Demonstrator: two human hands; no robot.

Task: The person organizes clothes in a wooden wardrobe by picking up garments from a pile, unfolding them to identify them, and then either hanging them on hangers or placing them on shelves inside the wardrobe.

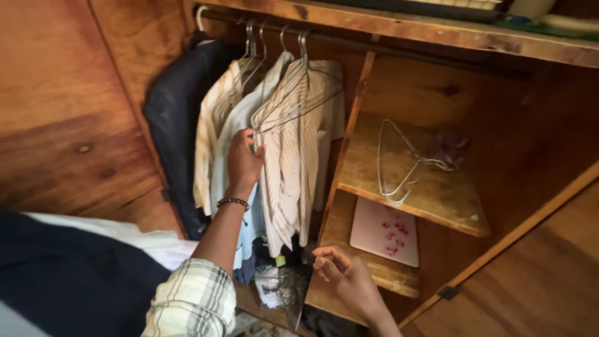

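1. Gripping the striped shirt (293, 156) at its front edge, the left hand (243, 163) is closed on cloth below the hangers (281, 100).
2. Right hand (346, 278) hovers open, lower right of that grip.
3. Sorting step, I'd judge; steady support seems needed.

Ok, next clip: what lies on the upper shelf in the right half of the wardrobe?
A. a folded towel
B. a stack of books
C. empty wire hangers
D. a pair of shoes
C: a few bare wire hangers lie flat on the upper wooden shelf, while the left hand grasps the striped shirt hanging from the rail and the right hand hangs open lower down.
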